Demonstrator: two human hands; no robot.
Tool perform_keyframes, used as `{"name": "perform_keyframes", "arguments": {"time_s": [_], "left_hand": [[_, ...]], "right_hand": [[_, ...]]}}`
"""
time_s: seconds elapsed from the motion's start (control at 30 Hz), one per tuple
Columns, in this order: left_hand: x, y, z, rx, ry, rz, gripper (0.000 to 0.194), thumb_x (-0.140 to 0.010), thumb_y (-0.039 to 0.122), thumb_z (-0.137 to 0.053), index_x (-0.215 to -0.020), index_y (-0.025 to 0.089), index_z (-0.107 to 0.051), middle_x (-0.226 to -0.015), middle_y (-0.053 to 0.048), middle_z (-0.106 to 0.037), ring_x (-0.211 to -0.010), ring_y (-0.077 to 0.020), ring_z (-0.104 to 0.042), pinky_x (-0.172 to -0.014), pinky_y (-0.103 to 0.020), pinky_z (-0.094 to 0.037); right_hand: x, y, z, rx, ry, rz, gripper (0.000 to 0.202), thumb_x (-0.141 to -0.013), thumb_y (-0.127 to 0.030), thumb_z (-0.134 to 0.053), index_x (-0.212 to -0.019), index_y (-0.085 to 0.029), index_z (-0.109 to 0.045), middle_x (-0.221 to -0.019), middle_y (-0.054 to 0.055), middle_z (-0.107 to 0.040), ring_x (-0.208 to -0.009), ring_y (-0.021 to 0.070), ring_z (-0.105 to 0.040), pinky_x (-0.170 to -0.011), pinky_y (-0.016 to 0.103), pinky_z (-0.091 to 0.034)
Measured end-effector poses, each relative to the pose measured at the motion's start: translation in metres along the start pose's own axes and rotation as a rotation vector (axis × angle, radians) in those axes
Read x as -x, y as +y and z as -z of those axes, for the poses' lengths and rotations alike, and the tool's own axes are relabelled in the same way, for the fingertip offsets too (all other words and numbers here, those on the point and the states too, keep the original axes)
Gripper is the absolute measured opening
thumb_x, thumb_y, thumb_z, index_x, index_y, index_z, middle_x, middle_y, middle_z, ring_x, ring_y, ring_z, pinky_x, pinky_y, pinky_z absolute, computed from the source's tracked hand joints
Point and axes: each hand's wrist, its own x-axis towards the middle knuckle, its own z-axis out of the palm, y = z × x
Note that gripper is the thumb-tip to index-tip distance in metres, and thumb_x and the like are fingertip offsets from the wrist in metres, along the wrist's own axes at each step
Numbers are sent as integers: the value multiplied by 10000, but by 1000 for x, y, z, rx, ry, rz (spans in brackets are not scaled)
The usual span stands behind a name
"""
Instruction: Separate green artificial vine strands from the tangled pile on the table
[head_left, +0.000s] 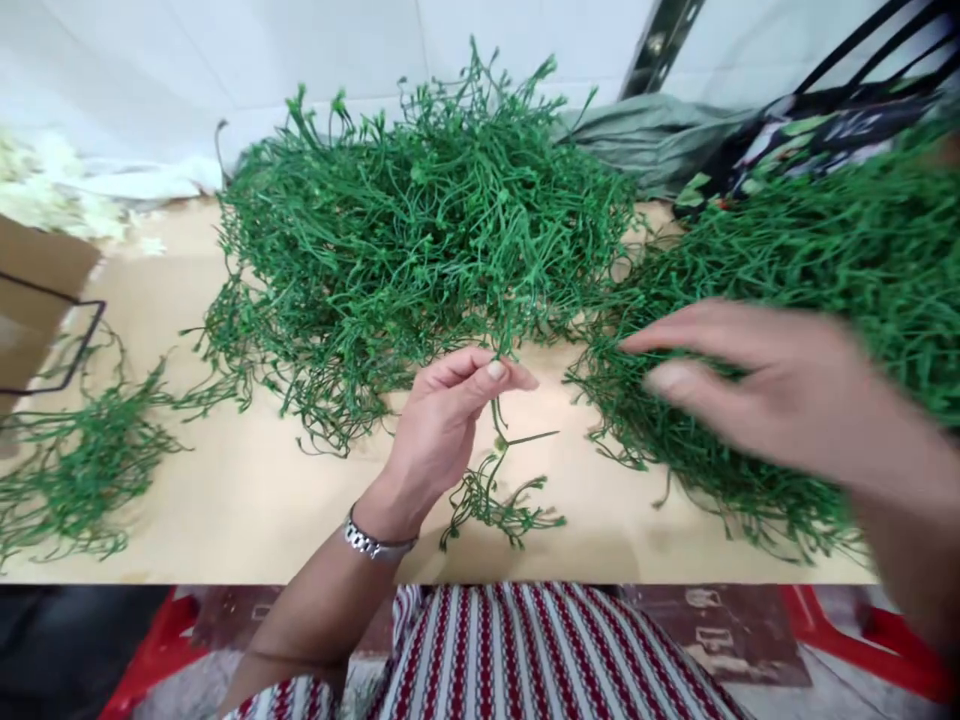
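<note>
Near the middle of the table, my left hand (pixel 457 405) pinches a thin green artificial plant stem (pixel 496 425) between thumb and forefinger. From it hangs a small cluster of branching sprigs (pixel 502 512), low over the table. My right hand (pixel 757 375), smeared by motion, is over the left edge of the right-hand pile of green plastic stems (pixel 810 270). Its thumb and forefinger look apart, with nothing seen between them. A large heap of the same stems (pixel 435 210) lies beyond my left hand.
A smaller bunch of stems (pixel 90 465) lies at the left, beside a cardboard box (pixel 37 290) with a dark wire frame (pixel 86 340). Pale flowers (pixel 52 185) stand behind it. Grey-green cloth (pixel 660 140) and a dark patterned bag (pixel 802 140) lie along the wall.
</note>
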Motion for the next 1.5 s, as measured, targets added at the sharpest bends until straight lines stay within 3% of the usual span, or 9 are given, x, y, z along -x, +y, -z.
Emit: {"name": "perform_keyframes", "arguments": {"time_s": [0.07,0.2,0.37,0.53,0.7,0.97,1.1,1.27,1.5], "left_hand": [[0,-3,-2,-60,-23,-41,69,-727,163,-626,-678,170,-674,-692,0,-672,-750,-134,-612,-781,-271,-447],[3,-3,3,-252,-70,-78,56,-725,190,-642,-741,182,-695,-734,-2,-675,-757,-143,-614,-747,-276,-457],[28,4,23,-701,-102,-31,349,-780,310,-587,-1095,160,-598,-1013,-82,-656,-919,-189,-595,-798,-310,-450],[55,-9,29,-1137,-180,-39,186,-778,266,-567,-888,138,-646,-854,-75,-637,-778,-175,-566,-703,-302,-436],[58,-22,40,-688,-7,106,160,-765,249,-579,-662,131,-610,-548,19,-492,-500,-78,-425,-477,-203,-338],[62,-35,41,-299,99,189,200,-774,317,-583,-728,131,-640,-624,-16,-585,-507,-81,-498,-497,-208,-409],[66,-30,37,-830,136,-180,247,-798,235,-551,-1032,160,-574,-858,-68,-601,-736,-144,-560,-672,-289,-474],[71,-11,26,-1498,22,-891,261,-690,100,-628,-939,155,-570,-960,-109,-566,-942,-234,-520,-832,-427,-419],[62,-22,21,-1599,-514,-781,212,-724,34,-491,-889,149,-558,-894,-73,-622,-990,-214,-515,-971,-456,-343]], "right_hand": [[-1,-17,-44,-199,-269,40,283,-768,-373,-597,-968,-175,-624,-989,80,-639,-901,203,-595,-741,331,-483],[-6,-29,-97,-548,-411,-35,209,-845,-285,-485,-738,-142,-593,-621,-9,-556,-552,89,-496,-505,209,-387],[-7,-32,-96,-699,-318,-129,318,-849,-343,-487,-610,-138,-528,-575,-16,-500,-532,72,-443,-481,194,-330],[-1,-38,-97,-774,-206,-206,353,-804,-448,-540,-641,-136,-571,-584,7,-556,-567,98,-525,-517,206,-395],[13,-35,-103,-760,-163,-200,379,-806,-413,-558,-1090,-162,-546,-776,22,-617,-687,121,-577,-633,242,-455],[40,-34,-103,-391,-417,68,155,-842,-255,-508,-739,-150,-558,-704,20,-542,-692,129,-499,-639,251,-381],[40,-23,-95,-516,-525,-70,275,-866,-274,-453,-621,-150,-470,-592,-29,-432,-553,77,-401,-506,199,-299],[34,-17,-82,-523,-649,-138,196,-815,-234,-486,-646,-137,-511,-564,-34,-438,-531,71,-403,-475,189,-285],[28,-17,-84,-609,-725,-237,193,-788,-206,-473,-606,-151,-442,-511,-72,-294,-460,46,-291,-408,165,-203]]}}
